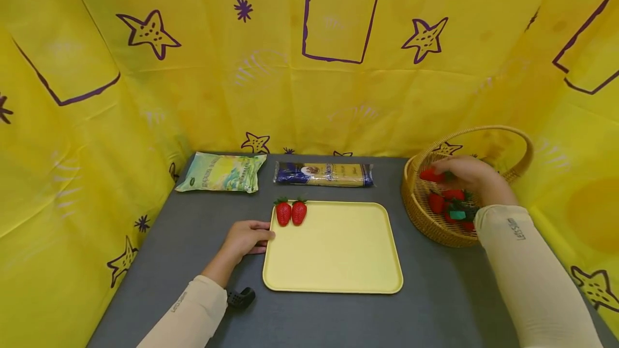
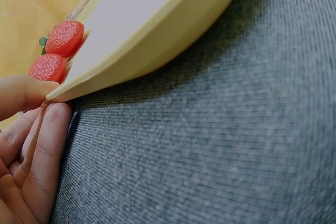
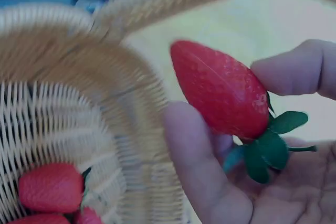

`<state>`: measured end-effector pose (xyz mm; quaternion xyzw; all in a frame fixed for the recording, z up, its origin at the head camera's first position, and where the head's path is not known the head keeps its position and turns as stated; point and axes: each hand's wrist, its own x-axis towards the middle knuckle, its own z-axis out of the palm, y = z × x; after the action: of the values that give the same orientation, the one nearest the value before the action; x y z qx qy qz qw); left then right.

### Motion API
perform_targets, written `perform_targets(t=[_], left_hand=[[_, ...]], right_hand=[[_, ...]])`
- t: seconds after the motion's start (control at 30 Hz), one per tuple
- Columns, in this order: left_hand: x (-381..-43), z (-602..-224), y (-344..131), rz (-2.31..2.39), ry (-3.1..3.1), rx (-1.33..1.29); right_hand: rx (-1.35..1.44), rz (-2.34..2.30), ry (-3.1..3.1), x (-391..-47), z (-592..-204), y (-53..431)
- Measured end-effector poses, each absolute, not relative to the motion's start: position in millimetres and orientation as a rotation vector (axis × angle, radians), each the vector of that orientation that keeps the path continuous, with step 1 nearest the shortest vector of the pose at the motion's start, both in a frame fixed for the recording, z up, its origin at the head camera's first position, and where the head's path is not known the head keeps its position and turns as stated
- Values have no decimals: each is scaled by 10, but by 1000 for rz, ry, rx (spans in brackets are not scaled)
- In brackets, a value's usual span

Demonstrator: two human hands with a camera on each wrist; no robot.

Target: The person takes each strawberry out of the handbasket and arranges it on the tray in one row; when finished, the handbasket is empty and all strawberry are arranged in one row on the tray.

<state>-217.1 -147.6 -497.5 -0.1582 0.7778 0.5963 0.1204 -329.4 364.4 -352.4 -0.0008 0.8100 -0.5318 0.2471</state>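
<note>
Pale sleeves (image 1: pixel 537 278) reach in over a grey table (image 1: pixel 329 320). A wicker basket (image 1: pixel 418 216) stands at the right, beside a yellow tray (image 1: pixel 333 251); beyond the tray lie a green packet (image 1: pixel 222 173) and a blue-and-gold packet (image 1: pixel 324 174). The left hand (image 1: pixel 246 239), nearly closed, pinches the tray's left rim. The right hand (image 1: pixel 464 172), parted by the fruit's width, pinches one strawberry (image 3: pixel 223 92) over the basket, where more strawberries (image 1: pixel 453 194) lie. Two strawberries (image 1: pixel 283 214) sit side by side in the tray's far left corner.

Right sleeve (image 1: pixel 534 275): "LetsSlim"; blue-yellow packet (image 1: pixel 323 174): lettering too small.
</note>
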Motion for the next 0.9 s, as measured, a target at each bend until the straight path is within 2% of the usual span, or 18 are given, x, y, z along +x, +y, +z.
perform_targets(t=[0.2,0.4,0.57,0.9], left_hand=[[-2178,-4967,-1477,1738,2283,-475],[-2173,-4959,-1468,1735,2283,-470],[-2169,-4943,-1453,1738,2280,-456],[-2167,-4941,-1467,1743,2276,-458]], right_hand=[[-124,-1543,2097,-3041,-3357,3462],[-339,-1577,1943,-2885,-3355,3043],[-358,-1537,1978,-2945,-3547,2568],[-135,-1460,2043,-3100,-4162,1583]])
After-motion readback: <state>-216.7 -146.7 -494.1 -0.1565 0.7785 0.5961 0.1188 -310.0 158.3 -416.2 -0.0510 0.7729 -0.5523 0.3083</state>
